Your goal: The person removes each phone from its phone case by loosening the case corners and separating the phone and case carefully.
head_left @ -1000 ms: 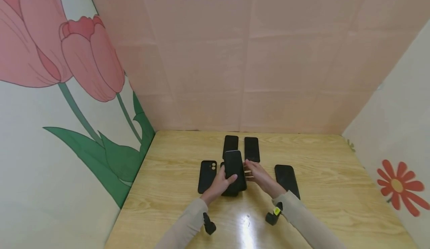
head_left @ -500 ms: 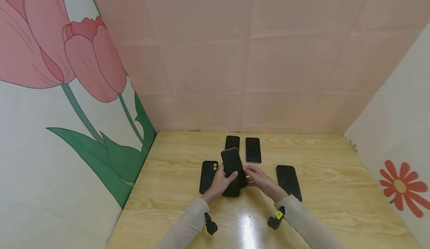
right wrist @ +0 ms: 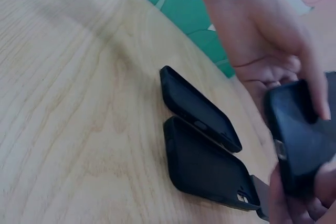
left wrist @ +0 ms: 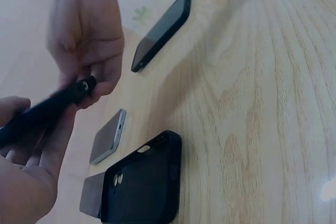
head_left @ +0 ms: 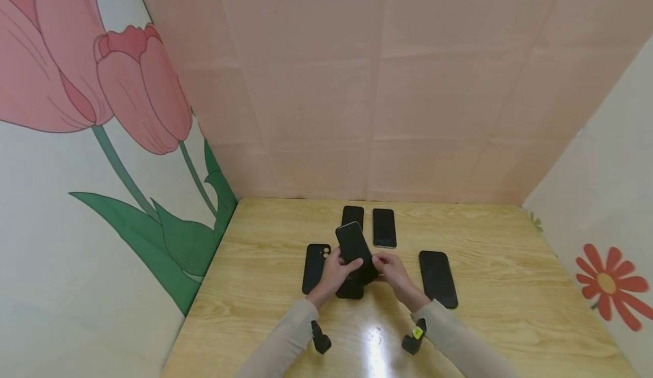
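Observation:
My left hand (head_left: 331,276) grips a black phone (head_left: 351,241) together with a black phone case (head_left: 371,274), the thumb lying across the screen. In the head view the case shows beneath the phone at its lower right. My right hand (head_left: 397,276) pinches the case at that lower right corner. The right wrist view shows the phone's dark screen (right wrist: 310,129) within the case edge, with my right hand (right wrist: 315,203) curled around the near corner. Below the held phone, an empty case (head_left: 350,289) lies on the table, partly hidden.
Another black case (head_left: 312,273) with camera holes lies left of my left hand. Two phones lie at the back, one partly covered (head_left: 353,214) and one silver-edged (head_left: 385,228). A dark phone (head_left: 439,279) lies right on the wooden table (head_left: 510,287). Walls enclose the back and sides.
The held phone and case have tilted further to the left at the top. My right hand has come in from beside the case to pinch its lower right corner.

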Tool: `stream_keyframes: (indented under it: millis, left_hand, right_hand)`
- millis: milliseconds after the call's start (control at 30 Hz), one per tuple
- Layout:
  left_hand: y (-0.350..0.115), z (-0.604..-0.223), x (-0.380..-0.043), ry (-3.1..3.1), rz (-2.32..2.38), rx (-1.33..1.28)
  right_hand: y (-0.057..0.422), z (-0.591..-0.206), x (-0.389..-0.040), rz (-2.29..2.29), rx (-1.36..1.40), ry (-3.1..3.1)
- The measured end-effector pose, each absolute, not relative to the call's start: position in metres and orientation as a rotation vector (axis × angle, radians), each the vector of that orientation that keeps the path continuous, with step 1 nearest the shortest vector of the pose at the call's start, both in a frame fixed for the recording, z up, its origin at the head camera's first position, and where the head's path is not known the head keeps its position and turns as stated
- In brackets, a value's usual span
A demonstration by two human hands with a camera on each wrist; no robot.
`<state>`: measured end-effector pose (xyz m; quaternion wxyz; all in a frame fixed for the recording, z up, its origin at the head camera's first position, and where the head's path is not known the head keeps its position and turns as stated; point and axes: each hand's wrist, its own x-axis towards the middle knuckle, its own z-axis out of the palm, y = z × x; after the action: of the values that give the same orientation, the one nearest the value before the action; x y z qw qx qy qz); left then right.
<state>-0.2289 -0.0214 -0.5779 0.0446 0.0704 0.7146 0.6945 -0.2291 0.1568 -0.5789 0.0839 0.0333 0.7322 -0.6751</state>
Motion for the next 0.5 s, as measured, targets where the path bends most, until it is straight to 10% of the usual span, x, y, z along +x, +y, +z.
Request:
stream_keyframes:
  millis: [500]
  left_hand:
    - [-0.015,-0.541,-0.212,2.105,2.155,0.234]
  right_hand:
    - [0.146,-0.58,-0.23,-1.939,0.358,2.522]
